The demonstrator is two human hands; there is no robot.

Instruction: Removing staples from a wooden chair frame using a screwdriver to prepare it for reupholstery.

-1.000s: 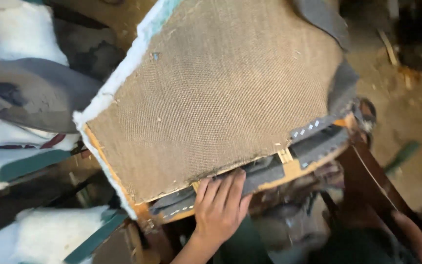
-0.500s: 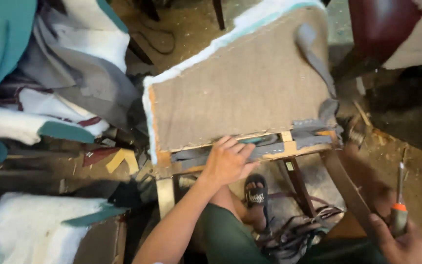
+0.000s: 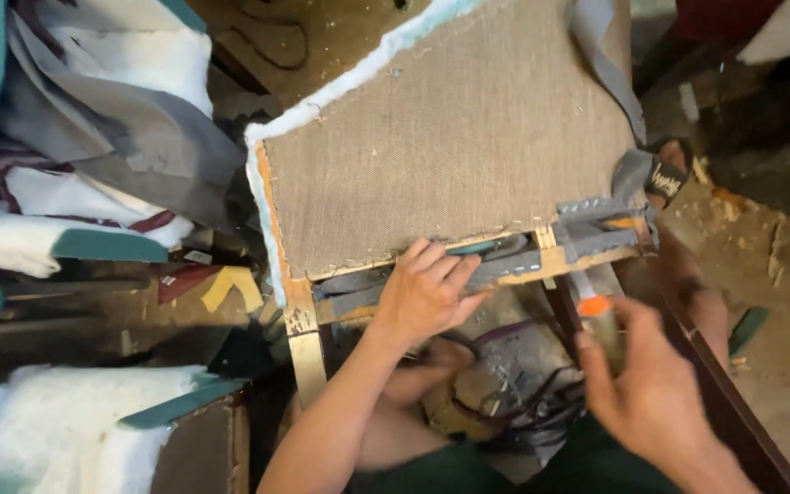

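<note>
The left hand (image 3: 427, 293) lies spread, pressing the grey webbing strip (image 3: 505, 265) along the burlap-covered seat frame's (image 3: 450, 137) near edge. The right hand (image 3: 651, 384), just right, grips an orange-handled tool (image 3: 593, 311) pointing toward that strip.

Left hand (image 3: 427, 295) pressed on the wooden frame rail (image 3: 432, 274), blocking its middle stretch. Right hand (image 3: 651, 384) with orange-handled tool (image 3: 596, 316) fills the gap just right of it. Burlap-backed seat panel (image 3: 450, 146) above is open and flat. Left side is crowded with a heap of fabric and foam (image 3: 84, 165). Dark wooden leg (image 3: 724, 393) bars the right. Bare dirt floor (image 3: 779, 247) beyond is free.
</note>
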